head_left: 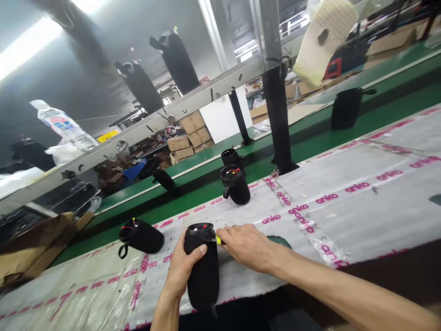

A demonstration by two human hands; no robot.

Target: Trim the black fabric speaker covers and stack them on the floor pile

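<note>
Currently, the left hand (181, 264) wraps its fingers around the black cylinder (203, 282) at the near edge of the printed covering (361, 220). The right hand (246, 246), fingers curled, meets a yellow piece (218, 240) beside the upper rim; its grip cannot be confirmed.

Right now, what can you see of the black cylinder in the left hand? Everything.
Black cylinder: matte, fabric-like side; glossy rim around an open-looking top showing red and white bits. Held roughly upright near the worktop's front edge; base contact unclear. The left hand grips its side; the right hand holds a yellow piece by its rim.
</note>
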